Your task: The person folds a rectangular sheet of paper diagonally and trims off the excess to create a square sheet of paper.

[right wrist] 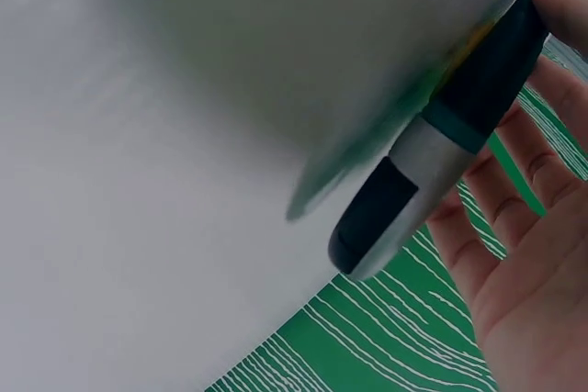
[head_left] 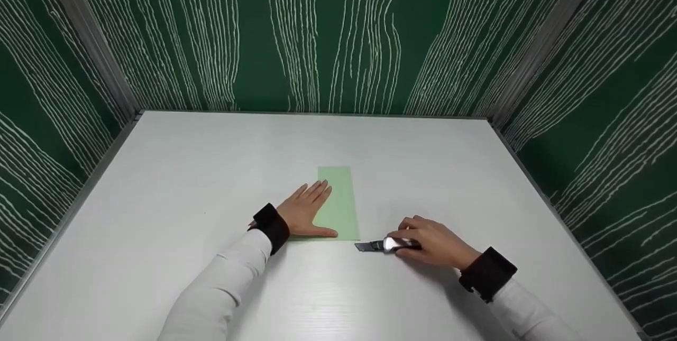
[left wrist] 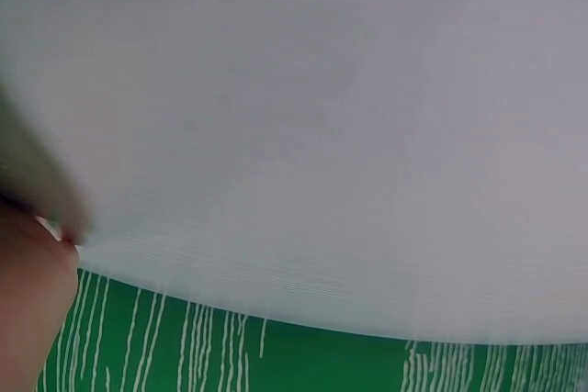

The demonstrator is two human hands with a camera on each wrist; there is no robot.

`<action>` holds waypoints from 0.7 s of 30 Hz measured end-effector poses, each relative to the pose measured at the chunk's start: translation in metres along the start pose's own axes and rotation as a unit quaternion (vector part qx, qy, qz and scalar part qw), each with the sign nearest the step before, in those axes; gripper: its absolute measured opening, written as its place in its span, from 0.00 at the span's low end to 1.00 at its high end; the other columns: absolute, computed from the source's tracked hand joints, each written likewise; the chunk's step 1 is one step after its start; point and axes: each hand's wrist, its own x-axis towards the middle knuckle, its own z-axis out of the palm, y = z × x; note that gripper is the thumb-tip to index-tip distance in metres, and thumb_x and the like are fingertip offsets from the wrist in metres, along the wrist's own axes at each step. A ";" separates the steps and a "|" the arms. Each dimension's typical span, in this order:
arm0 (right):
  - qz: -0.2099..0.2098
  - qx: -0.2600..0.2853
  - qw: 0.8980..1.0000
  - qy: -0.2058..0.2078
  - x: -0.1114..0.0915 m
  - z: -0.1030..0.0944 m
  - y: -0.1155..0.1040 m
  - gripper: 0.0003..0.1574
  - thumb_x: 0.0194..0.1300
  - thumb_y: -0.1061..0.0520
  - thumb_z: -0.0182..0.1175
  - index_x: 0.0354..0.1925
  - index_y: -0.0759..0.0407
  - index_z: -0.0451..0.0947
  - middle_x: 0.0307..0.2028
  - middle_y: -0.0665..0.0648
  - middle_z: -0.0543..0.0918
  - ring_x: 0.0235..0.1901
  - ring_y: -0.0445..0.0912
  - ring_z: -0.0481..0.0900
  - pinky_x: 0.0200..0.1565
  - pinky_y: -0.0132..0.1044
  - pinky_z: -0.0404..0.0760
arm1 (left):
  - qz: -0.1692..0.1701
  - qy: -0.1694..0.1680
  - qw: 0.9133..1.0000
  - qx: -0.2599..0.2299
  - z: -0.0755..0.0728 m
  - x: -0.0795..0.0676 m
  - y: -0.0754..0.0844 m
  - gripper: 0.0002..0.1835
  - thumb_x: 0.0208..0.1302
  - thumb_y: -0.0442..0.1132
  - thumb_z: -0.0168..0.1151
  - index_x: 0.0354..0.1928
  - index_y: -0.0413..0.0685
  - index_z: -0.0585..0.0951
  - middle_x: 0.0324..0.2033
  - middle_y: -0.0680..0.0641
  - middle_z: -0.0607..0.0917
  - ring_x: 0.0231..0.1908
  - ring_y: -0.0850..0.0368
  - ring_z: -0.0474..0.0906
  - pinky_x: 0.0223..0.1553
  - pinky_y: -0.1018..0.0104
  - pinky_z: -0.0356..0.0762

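Note:
A light green sheet of paper (head_left: 341, 201), longer than it is wide, lies on the white table in front of me. Spread over its left part is my left hand (head_left: 305, 211), fingers straight and thumb out along the near edge. My right hand (head_left: 436, 240) grips a utility knife (head_left: 391, 245) with its blade out and pointing left, just off the sheet's near right corner. In the right wrist view the knife's dark and silver handle (right wrist: 432, 153) slants between thumb and fingers. Only a blurred bit of the left hand (left wrist: 32, 300) shows in the left wrist view.
The white tabletop (head_left: 185, 172) extends around the paper on all sides. Green panels with wavy white lines (head_left: 254, 39) stand behind it and at both sides, joined by grey metal posts (head_left: 87, 29). Dark bands (head_left: 271, 227) wrap both wrists.

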 end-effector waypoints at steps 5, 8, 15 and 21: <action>0.019 -0.004 1.000 -0.002 -0.004 0.001 0.001 0.20 0.64 0.49 0.72 0.54 0.48 0.87 0.41 0.48 0.84 0.35 0.37 0.72 0.35 0.29 0.72 | 0.000 -0.004 1.000 0.002 0.000 0.001 0.000 0.62 0.61 0.76 0.58 0.83 0.46 0.44 0.84 0.44 0.44 0.84 0.48 0.40 0.84 0.48 0.40; 0.025 -0.004 1.000 -0.003 -0.004 0.001 0.002 0.20 0.65 0.48 0.71 0.54 0.48 0.87 0.41 0.48 0.84 0.35 0.37 0.71 0.35 0.29 0.71 | 0.000 -0.006 1.000 0.003 0.000 0.000 0.000 0.63 0.61 0.77 0.57 0.83 0.47 0.43 0.84 0.44 0.43 0.84 0.48 0.39 0.84 0.48 0.40; 0.020 -0.002 1.000 0.006 -0.004 0.003 0.004 0.20 0.65 0.49 0.71 0.54 0.49 0.87 0.41 0.48 0.84 0.35 0.36 0.70 0.35 0.28 0.70 | 0.001 -0.005 1.000 -0.005 -0.005 -0.003 0.003 0.61 0.62 0.74 0.58 0.83 0.45 0.44 0.84 0.42 0.45 0.84 0.46 0.41 0.84 0.47 0.41; 0.012 -0.010 1.000 0.007 -0.005 0.003 0.006 0.20 0.64 0.49 0.71 0.54 0.49 0.87 0.41 0.49 0.84 0.35 0.37 0.72 0.35 0.29 0.72 | 0.010 -0.001 1.000 -0.009 -0.009 -0.005 0.006 0.60 0.63 0.72 0.60 0.83 0.42 0.46 0.83 0.40 0.47 0.84 0.44 0.43 0.83 0.45 0.44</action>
